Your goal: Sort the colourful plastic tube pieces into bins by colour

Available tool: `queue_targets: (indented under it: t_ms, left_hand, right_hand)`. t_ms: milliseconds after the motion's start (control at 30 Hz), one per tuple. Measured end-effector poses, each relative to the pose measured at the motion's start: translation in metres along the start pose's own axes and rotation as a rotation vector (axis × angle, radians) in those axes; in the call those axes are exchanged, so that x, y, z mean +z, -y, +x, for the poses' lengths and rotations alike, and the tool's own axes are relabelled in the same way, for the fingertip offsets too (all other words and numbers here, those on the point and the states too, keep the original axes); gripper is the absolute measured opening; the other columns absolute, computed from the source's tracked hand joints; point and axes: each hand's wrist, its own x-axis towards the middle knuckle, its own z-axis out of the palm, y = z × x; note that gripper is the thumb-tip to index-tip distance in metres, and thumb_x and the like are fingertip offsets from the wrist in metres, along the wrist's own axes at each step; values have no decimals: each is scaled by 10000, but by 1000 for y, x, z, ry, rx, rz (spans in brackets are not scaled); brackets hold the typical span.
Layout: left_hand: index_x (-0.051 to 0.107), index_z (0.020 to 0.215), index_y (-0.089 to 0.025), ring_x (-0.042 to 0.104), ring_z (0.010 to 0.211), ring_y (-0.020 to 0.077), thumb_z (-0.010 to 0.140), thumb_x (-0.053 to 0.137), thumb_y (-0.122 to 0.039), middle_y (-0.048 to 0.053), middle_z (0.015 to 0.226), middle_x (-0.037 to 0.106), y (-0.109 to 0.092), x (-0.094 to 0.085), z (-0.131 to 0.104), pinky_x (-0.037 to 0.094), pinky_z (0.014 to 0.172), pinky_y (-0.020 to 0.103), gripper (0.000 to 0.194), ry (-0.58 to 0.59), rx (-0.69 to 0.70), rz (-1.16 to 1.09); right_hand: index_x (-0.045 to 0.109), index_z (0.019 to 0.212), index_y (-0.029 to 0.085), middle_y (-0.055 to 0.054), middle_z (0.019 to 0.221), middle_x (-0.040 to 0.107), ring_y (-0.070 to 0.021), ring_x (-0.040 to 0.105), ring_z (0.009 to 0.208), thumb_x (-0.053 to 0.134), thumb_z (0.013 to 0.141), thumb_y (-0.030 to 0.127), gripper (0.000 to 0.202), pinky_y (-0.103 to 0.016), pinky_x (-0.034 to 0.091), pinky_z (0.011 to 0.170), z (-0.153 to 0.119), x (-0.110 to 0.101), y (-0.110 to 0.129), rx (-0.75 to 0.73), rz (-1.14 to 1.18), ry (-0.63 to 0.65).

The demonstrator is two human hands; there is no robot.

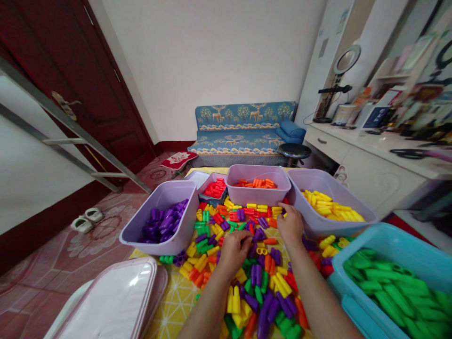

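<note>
Left hand (pixel 233 252): fingertips partly hidden by the hand itself; whether they pinch one of the plastic pieces (pixel 281 284) cannot be told. Right hand (pixel 290 225): contact beneath its fingers unclear. Both forearms cut off by the bottom edge. Teal tub (pixel 409 252) cropped at right and below, its green pieces (pixel 391 287) running out of view. Clutter (pixel 420 106) at far right blurred, possibly bottles and boxes.

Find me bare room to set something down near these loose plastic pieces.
Best: yellow, white-lined tablecloth between the white rectangular plastic lid and the multicoloured plastic pieces, nearer than the leftmost lilac plastic bin. The lid's top looks bare too. Crowded: all around the left hand, and on to the middle lilac plastic bin.
</note>
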Motion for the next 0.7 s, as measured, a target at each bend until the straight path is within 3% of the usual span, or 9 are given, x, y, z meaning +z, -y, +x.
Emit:
queue_targets:
  t_ms: [67,200,333,467,600,700]
  left_hand:
    - [705,896,-192,648,816,183,836,507,-165,39,857,720,2,1,0,469,728,260,209,-7,4,3]
    - [703,898,-199,648,813,181,837,515,-164,34,864,720,2,1,0,471,737,268,201,-3,15,-2]
    - [693,897,-201,635,822,183,832,517,-144,36,860,706,2,1,1,474,753,286,197,-29,27,-2]
    - [668,899,-193,605,880,192,802,539,-112,55,886,655,2,0,1,476,807,318,180,-143,81,7]
    - [606,1090,-202,549,1061,221,773,568,-106,93,1110,576,2,-1,1,451,930,381,334,-221,126,0]
    - [567,1179,-215,492,1168,243,765,592,-133,107,1232,519,3,-1,1,409,1004,418,422,-193,143,26]
  right_hand:
    - [664,1035,130,-136,1090,664,-243,609,949,499,751,208,337,-332,427,843,-1,1,0,12,-44,73]
    - [700,899,195,-77,859,713,-215,639,782,401,884,409,368,-299,437,699,-4,-3,10,87,-18,128]
    - [684,988,188,-69,975,709,-218,617,935,440,873,345,312,-311,431,830,-2,5,24,-91,58,131]
    - [660,1101,176,-98,1147,655,-235,572,1064,568,792,299,345,-339,393,935,-4,17,37,-191,30,258]
    - [719,896,235,-38,899,721,-184,649,846,480,863,366,275,-277,451,775,-13,10,44,-174,84,386]
    - [706,949,215,-61,966,714,-207,638,908,418,890,364,330,-315,437,842,-16,2,35,-109,60,235]
